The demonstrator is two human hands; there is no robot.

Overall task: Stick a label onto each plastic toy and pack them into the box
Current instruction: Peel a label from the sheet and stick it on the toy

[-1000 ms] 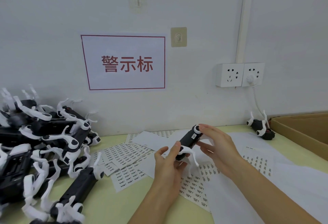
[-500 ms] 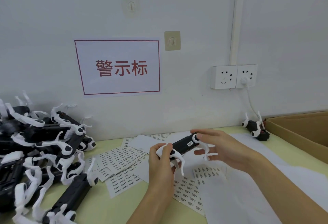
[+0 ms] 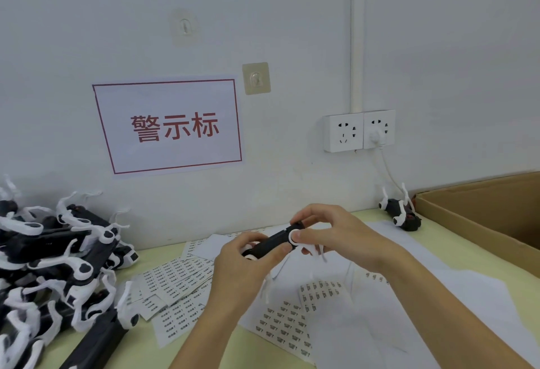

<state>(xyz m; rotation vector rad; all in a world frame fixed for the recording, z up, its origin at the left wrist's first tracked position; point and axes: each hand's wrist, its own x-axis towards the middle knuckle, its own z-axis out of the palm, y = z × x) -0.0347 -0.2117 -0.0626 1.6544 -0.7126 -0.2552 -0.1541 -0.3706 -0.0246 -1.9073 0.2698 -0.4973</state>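
Both hands are gripping one black-and-white toy (image 3: 273,242) at frame centre, left hand (image 3: 245,269) steadying its lower end while right hand (image 3: 330,234) is pinching its top, likely seating a label before the cardboard box (image 3: 479,216) at right.

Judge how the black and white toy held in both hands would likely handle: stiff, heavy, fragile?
The toy looks light: fingertips of the left hand and right hand carry it. Its black body seems rigid. The thin white limbs probably flex or snag.
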